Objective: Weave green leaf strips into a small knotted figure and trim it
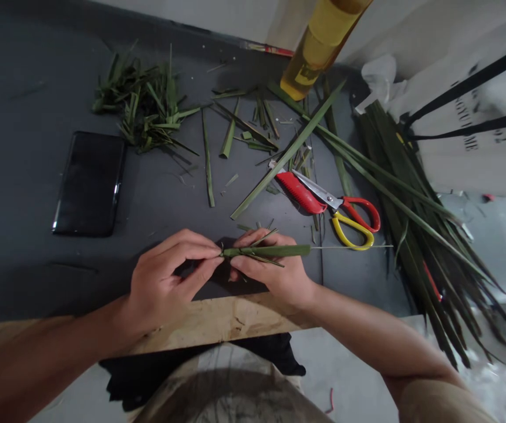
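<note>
Near the table's front edge, both hands are closed on one green leaf strip (279, 251), which lies sideways and is folded or knotted at its left end. My left hand (169, 267) pinches that left tip between thumb and fingertips. My right hand (279, 270) grips the strip further along, its thumb pressed below and fingers behind. Short thin ends stick out around the folded part. A thin pale stem reaches right from the strip. Beyond my right hand lie scissors (334, 202) with one red and one yellow handle, and a red-handled cutter (301, 191).
A pile of folded leaf pieces (147, 103) and a black phone (89, 183) are on the left. Leaf scraps (248, 129) litter the middle. A yellow bottle (319, 47) stands at the back, near a brush (270, 49). Long leaves (411, 217) and a white bag (473, 117) occupy the right.
</note>
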Demonstrator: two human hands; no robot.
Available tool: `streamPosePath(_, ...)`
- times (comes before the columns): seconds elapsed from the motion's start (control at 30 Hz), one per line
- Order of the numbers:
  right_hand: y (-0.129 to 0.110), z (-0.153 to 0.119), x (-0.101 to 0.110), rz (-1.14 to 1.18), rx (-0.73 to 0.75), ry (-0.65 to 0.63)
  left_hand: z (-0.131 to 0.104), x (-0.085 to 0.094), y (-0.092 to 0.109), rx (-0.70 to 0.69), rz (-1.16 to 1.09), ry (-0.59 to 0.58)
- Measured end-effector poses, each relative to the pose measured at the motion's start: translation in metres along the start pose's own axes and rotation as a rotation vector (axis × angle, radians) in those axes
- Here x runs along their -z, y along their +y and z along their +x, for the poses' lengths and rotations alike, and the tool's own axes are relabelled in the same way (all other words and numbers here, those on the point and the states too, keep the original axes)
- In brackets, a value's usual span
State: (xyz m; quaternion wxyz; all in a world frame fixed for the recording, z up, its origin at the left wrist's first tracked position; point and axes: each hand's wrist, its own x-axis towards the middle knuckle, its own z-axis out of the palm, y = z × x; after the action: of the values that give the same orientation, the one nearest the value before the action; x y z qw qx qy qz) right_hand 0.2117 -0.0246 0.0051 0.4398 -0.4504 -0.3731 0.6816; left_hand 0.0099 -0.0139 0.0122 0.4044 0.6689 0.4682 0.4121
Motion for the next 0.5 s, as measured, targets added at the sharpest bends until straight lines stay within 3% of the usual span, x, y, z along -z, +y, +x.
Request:
streamPosePath(0.17,-0.007,0.002,0.005,0.045,0.027,-0.105,0.007,0.003,-0.007,0.361,-0.510,-0.210)
streamPosePath(0.27,-0.008,0.003,0.008,0.049,0.017,-0.139,0.009,0.003,-0.012,0.500,-0.701,-0.280)
streamPosePath(0.37,-0.006,0.003,0.008,0.057,-0.008,-0.155,0.009,0.000,-0.014,0.564,-0.716,-0.271)
streamPosePath(0.5,-0.001,0.004,0.006,0.042,0.010,-0.060,0.008,-0.005,-0.013,0.562,-0.630,-0.140)
